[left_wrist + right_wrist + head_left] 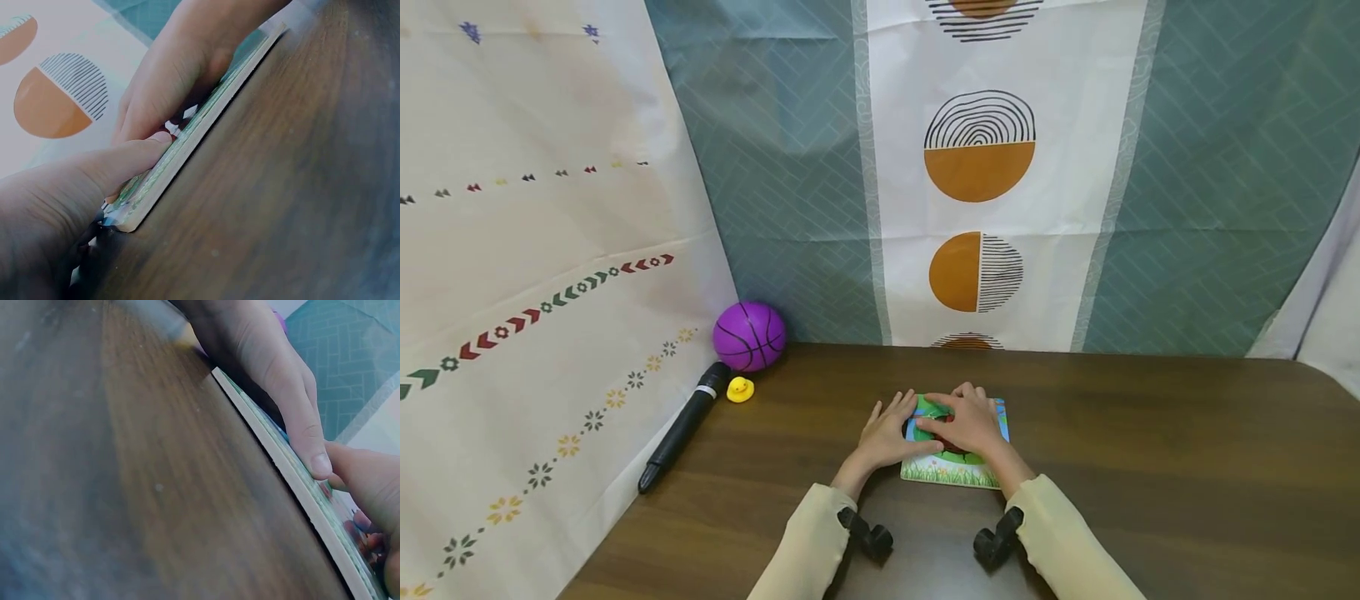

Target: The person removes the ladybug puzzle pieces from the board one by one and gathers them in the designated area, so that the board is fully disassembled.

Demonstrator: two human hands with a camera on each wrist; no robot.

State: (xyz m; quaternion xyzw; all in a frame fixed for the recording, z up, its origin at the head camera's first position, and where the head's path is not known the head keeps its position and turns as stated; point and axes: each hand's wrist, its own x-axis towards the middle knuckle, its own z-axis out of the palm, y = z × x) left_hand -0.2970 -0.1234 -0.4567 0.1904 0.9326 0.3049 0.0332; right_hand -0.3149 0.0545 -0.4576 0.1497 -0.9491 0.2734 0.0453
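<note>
A thin wooden picture board, likely a puzzle, lies flat on the table, printed with grass, flowers and blue sky. My left hand rests on its left side, fingers stretched away from me and thumb across the picture. From the right, my right hand reaches over the board, thumb and forefinger pointing left on either side of a green patch. Under that hand a dark red part of the picture shows. In the left wrist view the left thumb touches the board top; the right fingertips are mostly hidden.
A brown wooden table spreads around the board. At the back left sit a purple ball, a yellow toy duck and a large black marker-shaped thing. Printed cloths hang behind and at the left.
</note>
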